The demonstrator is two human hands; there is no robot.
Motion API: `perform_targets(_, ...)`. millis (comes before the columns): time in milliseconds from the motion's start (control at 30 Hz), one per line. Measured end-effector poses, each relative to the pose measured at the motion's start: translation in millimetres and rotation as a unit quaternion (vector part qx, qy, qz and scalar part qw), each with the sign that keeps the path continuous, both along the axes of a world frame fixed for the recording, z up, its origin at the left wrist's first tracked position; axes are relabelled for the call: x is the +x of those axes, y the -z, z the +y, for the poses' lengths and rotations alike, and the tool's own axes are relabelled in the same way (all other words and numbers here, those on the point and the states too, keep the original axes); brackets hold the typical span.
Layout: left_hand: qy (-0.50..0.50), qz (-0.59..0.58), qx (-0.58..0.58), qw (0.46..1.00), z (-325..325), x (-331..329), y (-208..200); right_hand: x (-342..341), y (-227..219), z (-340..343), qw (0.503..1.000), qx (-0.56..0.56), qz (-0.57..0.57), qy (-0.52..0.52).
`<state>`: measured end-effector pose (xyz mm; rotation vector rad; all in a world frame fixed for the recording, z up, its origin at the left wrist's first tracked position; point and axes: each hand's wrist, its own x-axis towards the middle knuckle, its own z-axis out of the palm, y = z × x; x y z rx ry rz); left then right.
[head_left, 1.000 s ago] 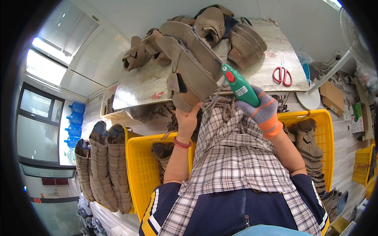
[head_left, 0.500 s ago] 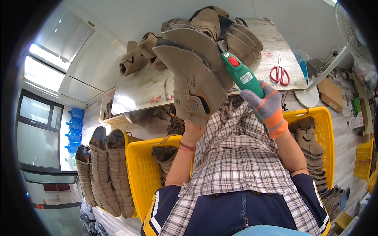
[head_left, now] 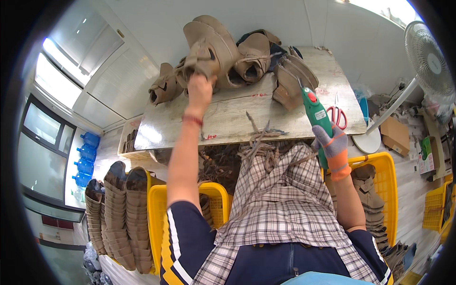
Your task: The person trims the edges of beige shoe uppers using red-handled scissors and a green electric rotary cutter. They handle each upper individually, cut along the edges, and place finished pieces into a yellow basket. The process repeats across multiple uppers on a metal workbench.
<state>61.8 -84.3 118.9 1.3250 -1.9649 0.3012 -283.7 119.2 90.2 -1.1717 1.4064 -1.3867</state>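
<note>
The left hand (head_left: 200, 93) touches a brown boot (head_left: 222, 51) among others at the back of the table (head_left: 228, 114); I cannot tell whether its fingers grip it; the gloved right hand (head_left: 334, 145) grasps a green tool (head_left: 317, 114). Red-handled scissors (head_left: 337, 109) lie nearby.

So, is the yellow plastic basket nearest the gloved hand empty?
Not empty: the yellow plastic basket has brown boot pieces stacked inside.

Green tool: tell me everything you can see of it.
The green tool has a slim, plastic-looking casing, red button, pale label and thin dark tip. The gloved right hand grips its lower part. It slants tip-up, leftward, over the table's right side; whether the tip touches the tan pieces behind is unclear.
</note>
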Motion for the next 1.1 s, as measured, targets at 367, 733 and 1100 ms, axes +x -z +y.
perform_targets(367,0.319,0.636,0.149,0.686,-27,-8,-88,-15,14,5,0.987,-0.085,0.122,0.061)
perform_targets(733,0.340,0.810,0.382,0.286,92,11,0,-23,26,20,0.828,-0.327,0.454,0.050)
perform_targets(1100,0.382,0.789,0.424,0.227,101,-2,31,-29,31,28,0.813,-0.324,0.483,0.019)
